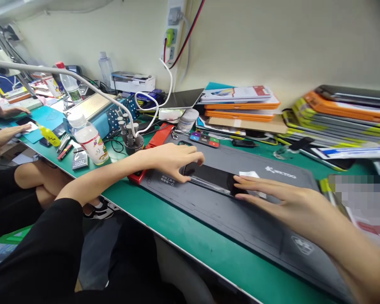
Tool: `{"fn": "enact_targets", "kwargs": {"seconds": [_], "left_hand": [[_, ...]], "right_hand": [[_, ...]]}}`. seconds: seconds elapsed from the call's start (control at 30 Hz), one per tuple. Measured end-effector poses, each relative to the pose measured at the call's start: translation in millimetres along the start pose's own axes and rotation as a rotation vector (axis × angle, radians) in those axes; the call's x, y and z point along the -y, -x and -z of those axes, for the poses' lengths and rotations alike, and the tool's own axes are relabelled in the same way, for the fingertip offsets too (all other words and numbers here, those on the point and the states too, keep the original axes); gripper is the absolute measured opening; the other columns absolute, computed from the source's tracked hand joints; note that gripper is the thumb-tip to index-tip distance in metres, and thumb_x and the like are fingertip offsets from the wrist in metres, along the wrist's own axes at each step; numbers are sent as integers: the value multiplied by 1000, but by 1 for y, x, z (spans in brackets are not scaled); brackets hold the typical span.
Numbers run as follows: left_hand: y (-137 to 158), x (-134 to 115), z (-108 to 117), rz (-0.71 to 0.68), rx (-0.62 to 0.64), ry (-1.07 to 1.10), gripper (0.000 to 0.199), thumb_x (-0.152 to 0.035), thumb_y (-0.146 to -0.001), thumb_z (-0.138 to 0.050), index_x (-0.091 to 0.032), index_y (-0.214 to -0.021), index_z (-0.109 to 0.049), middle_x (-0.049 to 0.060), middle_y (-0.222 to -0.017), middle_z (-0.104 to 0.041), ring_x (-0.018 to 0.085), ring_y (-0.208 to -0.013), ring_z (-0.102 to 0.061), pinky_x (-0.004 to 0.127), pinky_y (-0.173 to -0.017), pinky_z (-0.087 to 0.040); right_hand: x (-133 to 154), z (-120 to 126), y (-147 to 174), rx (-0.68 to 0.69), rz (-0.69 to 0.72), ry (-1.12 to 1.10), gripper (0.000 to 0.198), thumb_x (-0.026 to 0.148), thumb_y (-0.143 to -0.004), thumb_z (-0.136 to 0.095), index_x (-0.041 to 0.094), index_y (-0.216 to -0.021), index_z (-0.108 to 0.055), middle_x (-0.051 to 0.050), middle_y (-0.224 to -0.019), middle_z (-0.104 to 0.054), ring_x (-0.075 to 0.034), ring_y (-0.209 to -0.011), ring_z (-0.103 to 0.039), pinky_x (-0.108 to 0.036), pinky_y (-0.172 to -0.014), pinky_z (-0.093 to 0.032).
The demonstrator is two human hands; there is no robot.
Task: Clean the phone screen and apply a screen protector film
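A black smartphone (213,176) with a glossy, reflecting screen is on or just above the dark grey work mat (202,219). Its left end sits between the thumb and fingers of my left hand (174,161), thumb on the near edge and fingers curled over the far side. At the other end, my right hand (278,196) pinches the phone between thumb and outstretched fingers. Just behind the right fingertips is a small white paper (249,174). Whether the phone touches the mat is hidden.
Orange and yellow-edged cases (345,114) are piled at the back right, with flat boxes (237,95) beside them. A drink bottle (88,139), screwdriver holder (132,141) and red tool case (139,173) stand left. A co-worker's hands (11,131) are at the far left.
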State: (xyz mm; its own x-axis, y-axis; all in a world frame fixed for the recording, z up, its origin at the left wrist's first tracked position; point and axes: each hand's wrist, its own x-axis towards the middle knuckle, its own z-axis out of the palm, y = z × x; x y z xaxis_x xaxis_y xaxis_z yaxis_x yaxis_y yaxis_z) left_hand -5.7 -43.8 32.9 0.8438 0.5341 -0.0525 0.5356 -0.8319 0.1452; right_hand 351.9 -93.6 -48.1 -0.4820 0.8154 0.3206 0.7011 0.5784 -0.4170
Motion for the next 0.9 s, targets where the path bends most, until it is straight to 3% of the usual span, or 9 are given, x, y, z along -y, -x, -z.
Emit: {"fn": "enact_targets", "kwargs": {"seconds": [0.07,0.23,0.33,0.4,0.47,0.57,0.67,0.77,0.9], "left_hand": [[-1,1,-3,-9,-5,19,42,-37,-99,-71,-20,-135,-59,15,-139,-69,30,-124,-70,38,-93,-54],[-4,8,-10,-11,-40,172,44,-34,-94,-73,-19,-132,-54,15,-138,-68,29,-126,-66,37,-106,-54],[-5,13,-13,-26,-69,229,47,-35,-91,-74,-21,-131,-53,15,-139,-67,29,-128,-65,39,-109,-54],[-6,15,-15,-29,-75,251,50,-35,-90,-74,-21,-133,-53,15,-140,-67,29,-130,-64,40,-110,-55],[-7,17,-16,-29,-71,252,52,-36,-89,-73,-21,-135,-53,15,-140,-67,30,-131,-64,41,-109,-55],[-8,20,-17,-31,-81,224,54,-36,-87,-75,-21,-134,-55,16,-138,-66,31,-128,-65,42,-105,-56],[-9,21,-17,-62,-106,184,54,-36,-87,-75,-20,-136,-56,15,-135,-66,31,-123,-66,40,-102,-56],[-10,20,-13,-28,-86,162,58,-38,-87,-75,-20,-140,-57,14,-134,-66,30,-121,-67,37,-98,-56],[-10,19,-8,-1,-63,165,76,-40,-87,-76,-20,-156,-51,14,-136,-65,31,-126,-67,37,-97,-57]], "right_hand": [[-3,-2,1,-11,-8,10,31,62,-101,-69,44,-113,-91,4,-132,-86,-35,-125,-82,-43,-92,-76],[0,-6,1,-40,-32,34,38,70,-101,-63,46,-112,-90,7,-131,-86,-37,-123,-83,-53,-110,-70],[11,-1,-3,-41,-74,-12,39,67,-102,-61,44,-104,-92,6,-127,-87,-36,-126,-82,-46,-95,-74],[20,5,-7,-12,-166,-68,39,64,-101,-62,40,-104,-93,3,-127,-88,-36,-128,-81,-39,-77,-74],[27,14,-11,6,-275,-129,39,63,-101,-65,36,-109,-92,0,-134,-86,-37,-132,-79,-36,-71,-71],[30,28,-12,-104,-314,-184,40,58,-102,-67,30,-121,-88,-5,-150,-79,-36,-141,-73,-38,-92,-69],[23,35,-9,-236,-318,23,40,56,-106,-62,26,-118,-85,-10,-135,-85,-32,-117,-82,-40,-89,-64],[15,32,-6,-166,-333,300,45,65,-108,-59,28,-113,-84,-10,-122,-85,-27,-90,-80,-38,-67,-54],[11,19,-7,-131,-207,326,43,61,-112,-53,30,-115,-83,-8,-117,-84,-27,-93,-80,-37,-60,-49]]}}
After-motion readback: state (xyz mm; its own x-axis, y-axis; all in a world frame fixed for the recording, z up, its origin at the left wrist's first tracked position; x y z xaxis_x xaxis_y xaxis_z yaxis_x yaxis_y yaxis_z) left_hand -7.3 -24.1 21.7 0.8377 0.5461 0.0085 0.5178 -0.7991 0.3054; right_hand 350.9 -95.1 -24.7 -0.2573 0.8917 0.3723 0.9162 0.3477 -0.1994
